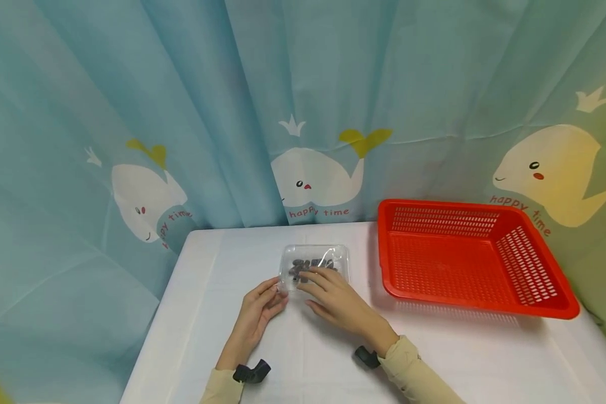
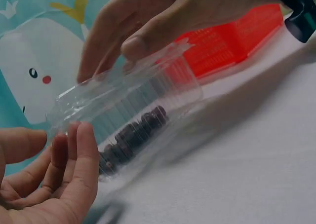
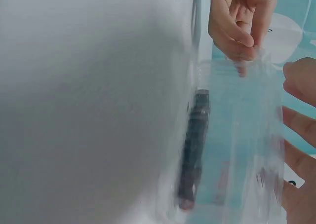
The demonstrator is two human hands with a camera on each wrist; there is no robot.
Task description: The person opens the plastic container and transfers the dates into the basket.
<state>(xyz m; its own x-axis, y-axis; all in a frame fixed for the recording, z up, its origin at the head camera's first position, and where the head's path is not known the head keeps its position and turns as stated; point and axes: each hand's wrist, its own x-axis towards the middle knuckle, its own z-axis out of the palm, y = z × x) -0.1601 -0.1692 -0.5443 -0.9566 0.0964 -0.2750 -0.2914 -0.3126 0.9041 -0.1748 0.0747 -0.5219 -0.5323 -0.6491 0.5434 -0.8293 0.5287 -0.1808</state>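
A clear plastic box (image 1: 315,252) with a lid lies on the white table, holding several small dark rounded pieces (image 2: 129,144). What kind they are is too blurred to tell. At the box's near left corner is my left hand (image 1: 258,314), its thumb and curved fingers holding the edge there. My right hand (image 1: 339,300) lies over the lid from the right. Its fingers (image 3: 299,123) are spread and touch the top of the box, with the thumb apart from them. Part of the box is hidden beneath that hand in the head view.
A red perforated plastic basket (image 1: 439,269) stands on the right side of the white-covered table (image 1: 222,275). Behind the table hangs a blue-green curtain (image 1: 232,140) printed with whales. Each wrist bears a black strap-on mount (image 1: 252,371).
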